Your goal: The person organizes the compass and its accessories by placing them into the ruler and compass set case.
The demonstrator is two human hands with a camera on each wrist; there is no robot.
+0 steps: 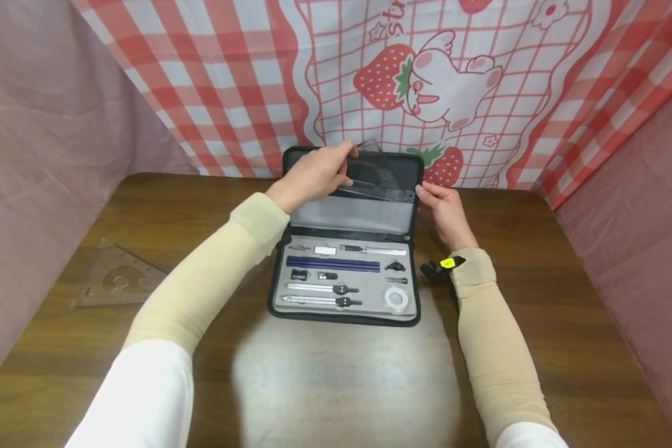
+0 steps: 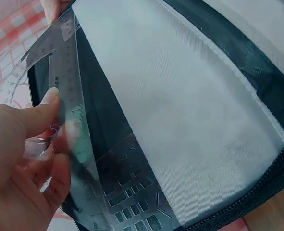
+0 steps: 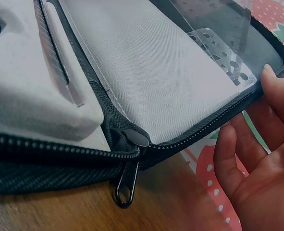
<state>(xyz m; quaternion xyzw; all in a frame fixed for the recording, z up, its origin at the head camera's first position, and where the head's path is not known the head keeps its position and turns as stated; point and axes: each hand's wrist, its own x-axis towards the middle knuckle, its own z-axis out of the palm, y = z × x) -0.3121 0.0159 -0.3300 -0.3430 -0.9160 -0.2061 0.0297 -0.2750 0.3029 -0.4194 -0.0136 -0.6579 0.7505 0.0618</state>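
Observation:
A black zip case (image 1: 345,316) lies unfolded, its lid tilted up at the back. My left hand (image 1: 319,174) pinches a clear plastic protractor (image 2: 70,79) between thumb and fingers, in front of the lid's grey pocket (image 2: 146,96). Tucked partly into that pocket is a clear stencil template (image 2: 137,192) with cut-out shapes. With the thumb inside and the fingers behind, my right hand (image 1: 445,211) grips the lid's right edge. In the grey tray (image 1: 336,311) sit two compasses (image 1: 313,300), blue pencils (image 1: 333,264), an eraser (image 1: 325,251), a sharpener (image 1: 299,274) and a white ring (image 1: 396,299).
A clear set square (image 1: 120,280) lies on the wooden table (image 1: 341,386), left of the case. Beside the right wrist is a black strap with a yellow tag (image 1: 448,263). Behind the table hangs a red-and-white strawberry cloth (image 1: 246,81). A zipper pull (image 3: 127,185) dangles at the case's hinge.

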